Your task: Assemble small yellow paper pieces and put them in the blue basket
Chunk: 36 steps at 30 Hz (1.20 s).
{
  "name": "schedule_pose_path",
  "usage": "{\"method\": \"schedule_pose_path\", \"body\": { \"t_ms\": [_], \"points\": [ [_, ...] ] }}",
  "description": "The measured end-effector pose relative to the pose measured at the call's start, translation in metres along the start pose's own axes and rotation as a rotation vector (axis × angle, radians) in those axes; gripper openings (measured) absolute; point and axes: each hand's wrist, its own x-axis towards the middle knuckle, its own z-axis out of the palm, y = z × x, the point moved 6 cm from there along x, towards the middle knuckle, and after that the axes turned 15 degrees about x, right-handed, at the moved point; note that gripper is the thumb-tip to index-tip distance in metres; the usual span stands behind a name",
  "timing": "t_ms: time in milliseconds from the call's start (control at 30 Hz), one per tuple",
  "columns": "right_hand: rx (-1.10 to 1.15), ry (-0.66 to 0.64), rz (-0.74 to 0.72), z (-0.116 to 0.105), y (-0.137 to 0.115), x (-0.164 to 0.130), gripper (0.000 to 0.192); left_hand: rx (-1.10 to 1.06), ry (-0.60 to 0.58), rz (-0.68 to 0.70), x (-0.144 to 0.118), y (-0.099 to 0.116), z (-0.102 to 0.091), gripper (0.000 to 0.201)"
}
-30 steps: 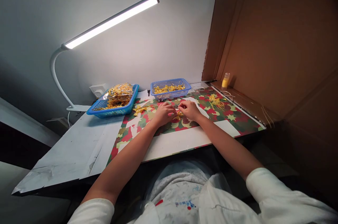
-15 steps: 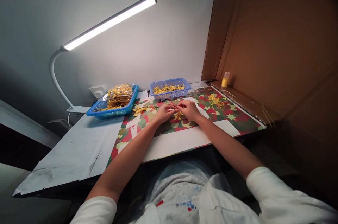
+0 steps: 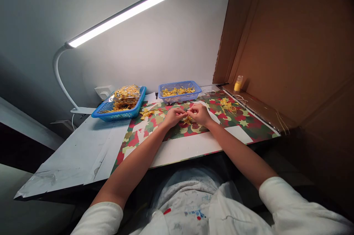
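Head view, the only one supplied: we record both hands meeting over the patterned mat (image 3: 243, 126) at the middle of the worktable (image 3: 83, 154). The left hand (image 3: 173, 116) and the right hand (image 3: 200, 113) stand fingertip to fingertip, each with fingers curled inward and pinched on a small yellow piece (image 3: 187, 118) that sits in the gap between them and just beneath the fingertips, over the mat. The piece is too small for us to make out its form; as far as we can tell, what shows runs roughly across, from one hand to the other, so neither hand is clearly the nearer and both are in contact with it. We cannot tell whether a thin thread is also held. Beyond the left hand, a loose cluster of yellow pieces (image 3: 146, 113) lies on the mat, near but apart from the fingers. Farther back, a large blue basket (image 3: 109, 114) carries a clear bag of yellow pieces (image 3: 125, 94), and a small blue basket (image 3: 179, 98) holds more loose ones directly beyond the hands. To the right, well apart from the right hand, a second yellow cluster (image 3: 227, 105) lies on the mat, and a small yellow bottle (image 3: 238, 83) stands upright against the cardboard screen (image 3: 290, 43). A desk lamp (image 3: 118, 17) is lit overhead.
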Motion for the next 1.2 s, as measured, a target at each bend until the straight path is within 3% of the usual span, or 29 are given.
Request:
{"method": "schedule_pose_path", "body": {
  "t_ms": [267,400,600,767,1000,1200],
  "points": [
    [-0.06,-0.167,-0.043,0.006,-0.008,-0.005,0.028,0.027,-0.011,-0.047,0.001,-0.006,0.0,0.04],
    [-0.072,-0.144,-0.087,0.001,-0.012,-0.004,0.027,0.034,-0.027,-0.072,0.001,-0.009,0.002,0.04],
    [-0.176,-0.122,0.031,0.003,-0.003,-0.004,0.013,0.067,-0.034,-0.055,0.001,-0.006,0.003,0.041],
    [-0.208,-0.148,0.139,0.003,0.006,-0.004,0.013,0.07,-0.036,-0.07,0.0,-0.005,0.003,0.04],
    [-0.314,-0.01,0.046,-0.001,0.012,-0.001,0.014,0.054,-0.086,-0.054,-0.002,-0.003,0.007,0.039],
    [-0.269,0.131,0.001,-0.011,-0.002,-0.003,0.012,0.116,-0.017,-0.062,-0.003,0.0,0.004,0.036]
  ]
}}
